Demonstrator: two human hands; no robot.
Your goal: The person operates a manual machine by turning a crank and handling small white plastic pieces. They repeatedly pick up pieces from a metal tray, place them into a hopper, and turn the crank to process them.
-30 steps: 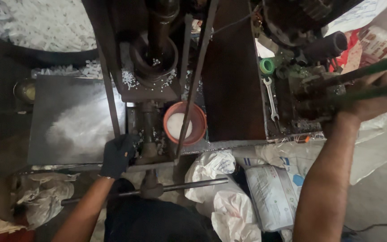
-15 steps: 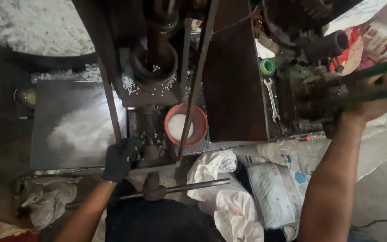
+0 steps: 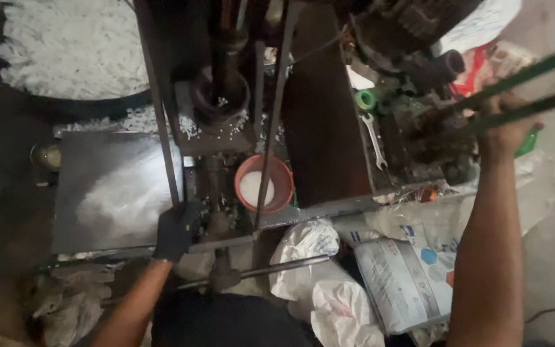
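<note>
Comparing with a second ago, not much moved: the gloved left hand (image 3: pixel 176 230) stays clamped on the dark metal plate (image 3: pixel 114 193) edge at about 7 o'clock, and the right hand (image 3: pixel 507 125) keeps gripping the green lever bars (image 3: pixel 534 83) at 2 o'clock. The orange bowl (image 3: pixel 265 184) of white powder sits dead centre, so the press looks mid-stroke.

The left hand (image 3: pixel 175 231) wears a black glove that covers it to the wrist, the fabric looking dusty, though the dim light makes that hard to judge. The forearm above it is bare, without a sleeve. The right hand (image 3: pixel 505 128) is ungloved, its arm bare too; dark clothing covers the lap.
</note>
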